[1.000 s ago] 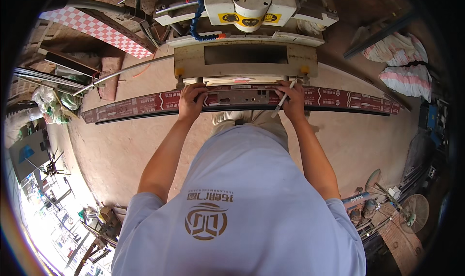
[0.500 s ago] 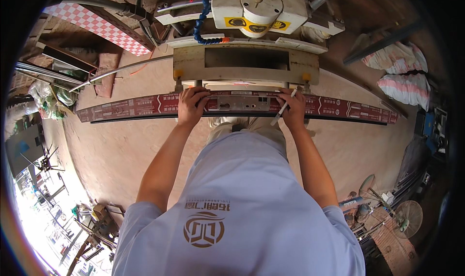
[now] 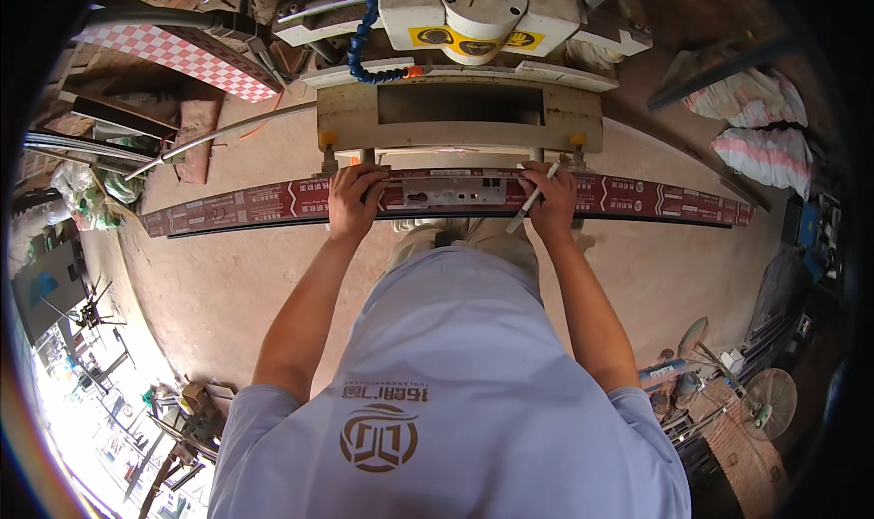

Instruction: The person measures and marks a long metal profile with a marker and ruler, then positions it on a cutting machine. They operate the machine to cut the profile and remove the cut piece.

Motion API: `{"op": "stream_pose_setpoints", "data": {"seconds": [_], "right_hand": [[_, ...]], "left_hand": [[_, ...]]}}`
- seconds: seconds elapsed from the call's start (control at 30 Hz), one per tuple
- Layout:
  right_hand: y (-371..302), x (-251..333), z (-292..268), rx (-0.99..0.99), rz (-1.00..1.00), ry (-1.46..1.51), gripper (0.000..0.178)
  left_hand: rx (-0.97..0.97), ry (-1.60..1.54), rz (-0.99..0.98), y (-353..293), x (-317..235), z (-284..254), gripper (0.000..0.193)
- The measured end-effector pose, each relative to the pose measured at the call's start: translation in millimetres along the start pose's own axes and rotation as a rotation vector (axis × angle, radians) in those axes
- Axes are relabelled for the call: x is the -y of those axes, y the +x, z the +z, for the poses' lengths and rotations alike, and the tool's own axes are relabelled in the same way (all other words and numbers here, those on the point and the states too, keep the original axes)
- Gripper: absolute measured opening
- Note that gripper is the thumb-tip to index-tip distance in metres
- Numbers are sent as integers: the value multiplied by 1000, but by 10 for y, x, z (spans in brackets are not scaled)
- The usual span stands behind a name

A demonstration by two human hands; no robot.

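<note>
red-wrapped profile lies crosswise, left to right.

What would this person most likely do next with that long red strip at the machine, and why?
Probably mark it: both hands, left hand and right hand, press the long red-wrapped metal profile against the beige machine's table, and the right hand holds a slim white pencil beside the bare grey patch with slots.

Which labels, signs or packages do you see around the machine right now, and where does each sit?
Yellow warning label: on the machine head, top centre; a strip with black round symbols.
Red printed wrap on the long profile: under both hands, white marks.
Sacks: right of the machine, white with pink stripes.
Checked sheet: upper left, red and white.
</note>
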State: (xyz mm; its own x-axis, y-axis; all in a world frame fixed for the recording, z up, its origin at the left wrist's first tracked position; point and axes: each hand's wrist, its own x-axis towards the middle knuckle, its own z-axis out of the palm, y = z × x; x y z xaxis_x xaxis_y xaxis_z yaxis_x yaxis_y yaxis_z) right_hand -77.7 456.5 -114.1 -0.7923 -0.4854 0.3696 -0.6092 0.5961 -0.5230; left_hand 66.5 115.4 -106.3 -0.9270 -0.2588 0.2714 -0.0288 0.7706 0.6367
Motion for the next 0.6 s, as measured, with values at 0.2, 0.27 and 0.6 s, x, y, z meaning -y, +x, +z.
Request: {"op": "stream_pose_setpoints", "data": {"seconds": [0.2, 0.27, 0.6], "right_hand": [[-9, -20, 17, -3, 10, -9, 24], [-15, -28, 21, 13, 16, -28, 25], [-19, -8, 31, -9, -9, -42, 25]], "left_hand": [[11, 2, -10, 4, 18, 12, 13], [5, 2, -9, 8, 24, 17, 14], [-20, -7, -10, -24, 34, 36, 14]]}}
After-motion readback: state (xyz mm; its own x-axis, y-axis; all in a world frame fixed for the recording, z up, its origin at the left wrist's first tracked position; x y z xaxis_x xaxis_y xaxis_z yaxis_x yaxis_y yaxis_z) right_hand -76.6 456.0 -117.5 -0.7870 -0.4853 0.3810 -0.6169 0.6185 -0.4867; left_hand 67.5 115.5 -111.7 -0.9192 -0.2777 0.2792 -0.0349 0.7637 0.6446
